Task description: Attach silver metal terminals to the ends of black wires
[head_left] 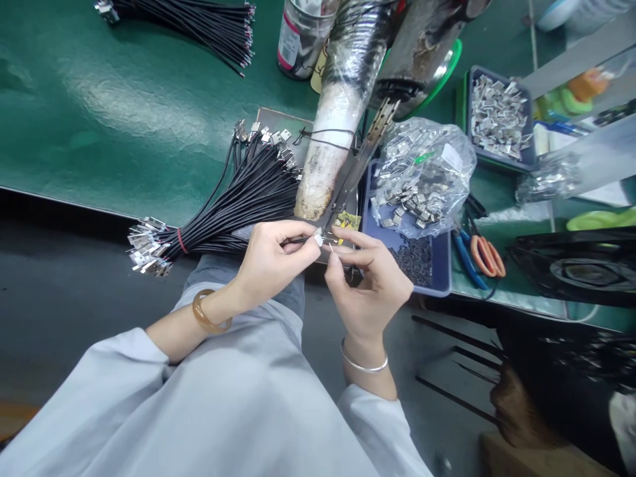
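Note:
My left hand [273, 257] pinches a small whitish connector [318, 236] between thumb and fingers. Right beside it, my right hand [368, 275] is bent in close, with its thumb and fingers gathered around a tiny part that is too small to name. Both hands meet below the tip of a metal fixture [360, 156] and a white wrapped duct [325, 142]. To the left lies a thick bundle of black cables [233, 199] with metal connectors at both ends, tied by a red band [181, 241].
A blue tray [446, 281] on the right holds small black parts and a plastic bag [430, 169] of metal connectors. Behind it is a bin [467, 142] of metal shells. Orange-handled pliers [487, 256], a black fan [581, 268], a jar [303, 40] and another cable bundle [199, 23] lie around.

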`<state>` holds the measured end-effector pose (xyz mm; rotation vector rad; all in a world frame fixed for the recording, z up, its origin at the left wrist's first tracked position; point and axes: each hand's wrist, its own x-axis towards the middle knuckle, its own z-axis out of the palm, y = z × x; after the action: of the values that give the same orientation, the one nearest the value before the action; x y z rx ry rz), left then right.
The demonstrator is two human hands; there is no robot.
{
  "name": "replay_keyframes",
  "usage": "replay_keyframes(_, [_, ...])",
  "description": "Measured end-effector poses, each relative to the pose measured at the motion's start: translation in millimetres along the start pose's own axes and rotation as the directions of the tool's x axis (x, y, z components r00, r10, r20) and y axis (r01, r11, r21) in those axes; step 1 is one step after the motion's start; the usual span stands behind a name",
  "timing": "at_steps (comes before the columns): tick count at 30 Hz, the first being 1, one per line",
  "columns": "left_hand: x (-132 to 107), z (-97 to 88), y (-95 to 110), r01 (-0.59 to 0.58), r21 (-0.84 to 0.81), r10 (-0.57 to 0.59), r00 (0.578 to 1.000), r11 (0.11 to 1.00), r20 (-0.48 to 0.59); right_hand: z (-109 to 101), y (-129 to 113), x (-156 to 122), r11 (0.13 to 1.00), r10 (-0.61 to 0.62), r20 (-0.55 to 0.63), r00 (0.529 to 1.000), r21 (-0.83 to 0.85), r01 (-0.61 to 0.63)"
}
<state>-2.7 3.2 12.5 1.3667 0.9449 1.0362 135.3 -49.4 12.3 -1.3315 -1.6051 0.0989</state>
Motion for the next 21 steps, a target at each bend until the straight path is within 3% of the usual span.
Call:
replay_keyframes(6, [-1.4, -0.9, -1.5, 0.005, 0.066, -0.006, 1.0, 0.998, 0.028, -3.0, 0.4, -2.4, 0.997, -0.04, 0.025, 0.999, -0.065, 0.042])
replay_keyframes(13, [-3.0, -3.2, -6.6, -0.003, 0.012, 0.003, 1.0, 1.0, 0.008, 4.6, -2.3, -8.5, 0.963, -0.169, -0.075, 0.983, -0.224, 0.148])
replay_keyframes(15, [-3.9, -4.2, -8.7, -0.04, 0.015, 0.04, 0.999, 0.999, -0.02, 6.8, -4.9, -10.1, 0.986, -0.079, -0.09, 0.993, -0.155, 0.064])
replay_keyframes(17, [-4.7, -5.5, -10.3, -0.077, 0.031, 0.078, 0.996, 0.997, -0.033, 7.3, -7.3, -10.2, 0.992, 0.124, -0.065, 0.99, 0.006, -0.124])
replay_keyframes(19, [-5.3, -6.6, -10.8, -0.103, 0.039, 0.103, 0.995, 0.994, -0.014, 6.3, -8.6, -9.1, 0.943, 0.297, -0.007, 0.955, 0.16, -0.292])
replay_keyframes(21, [-5.6, -7.0, -10.7, -0.115, 0.034, 0.115, 0.993, 0.993, 0.004, 4.7, -8.9, -8.1, 0.904, 0.363, 0.027, 0.931, 0.231, -0.359])
